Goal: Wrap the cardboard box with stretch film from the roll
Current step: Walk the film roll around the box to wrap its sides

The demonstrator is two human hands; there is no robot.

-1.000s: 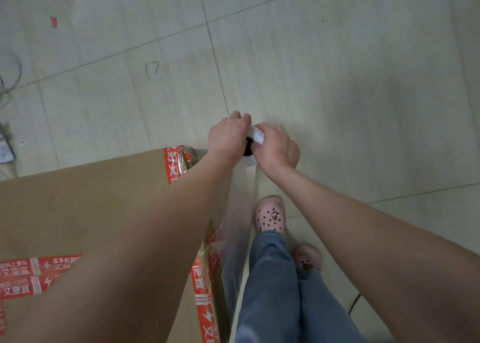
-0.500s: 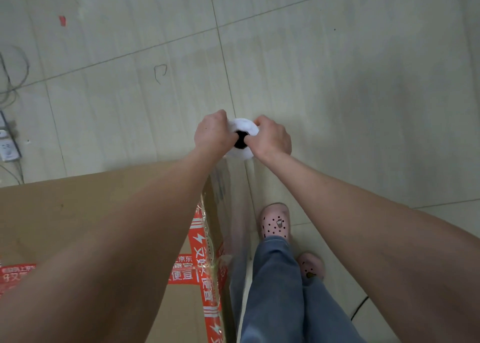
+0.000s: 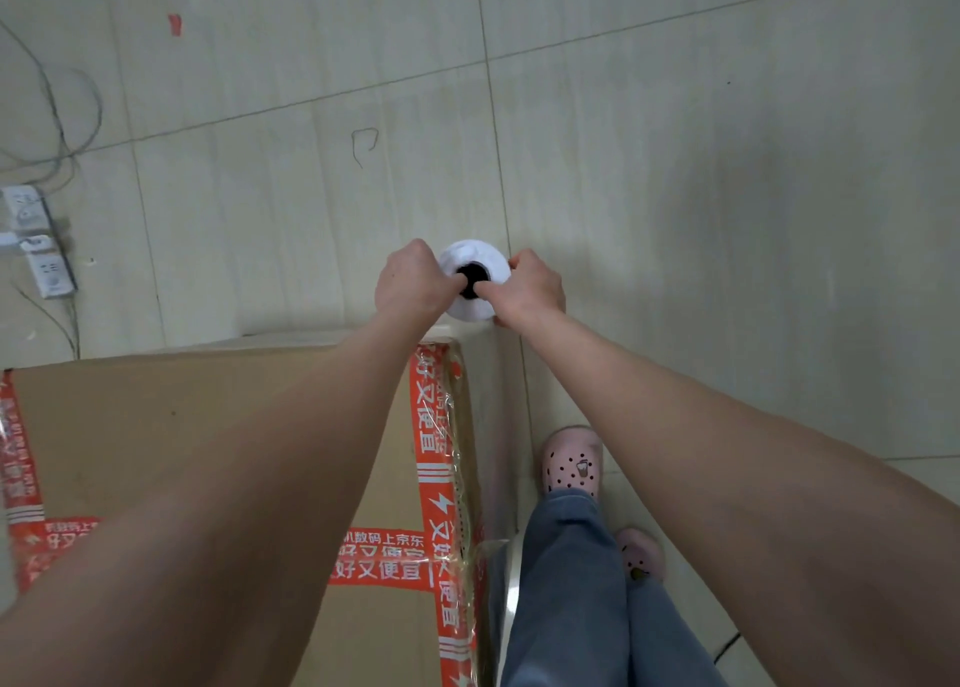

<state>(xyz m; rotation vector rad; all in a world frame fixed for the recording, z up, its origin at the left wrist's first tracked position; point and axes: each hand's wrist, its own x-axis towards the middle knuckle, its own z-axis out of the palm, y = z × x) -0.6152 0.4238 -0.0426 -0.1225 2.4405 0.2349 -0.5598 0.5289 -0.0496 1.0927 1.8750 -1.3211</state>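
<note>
A large brown cardboard box (image 3: 218, 426) with red printed tape fills the lower left. The white stretch film roll (image 3: 475, 257) stands upright just beyond the box's far right corner, seen from above with its dark core hole showing. My left hand (image 3: 413, 283) grips the roll's left side and my right hand (image 3: 530, 288) grips its right side, thumbs hooked at the core. Clear film (image 3: 498, 400) runs from the roll down along the box's right face.
Power strips (image 3: 39, 242) and loose cables lie on the tiled floor at the far left. My legs in jeans and pink clogs (image 3: 571, 463) stand right of the box. Open floor lies ahead and to the right.
The roll and both hands have stayed near the box's far right corner while I stepped forward along its right side; more of the box top and the roll's core hole now show.
</note>
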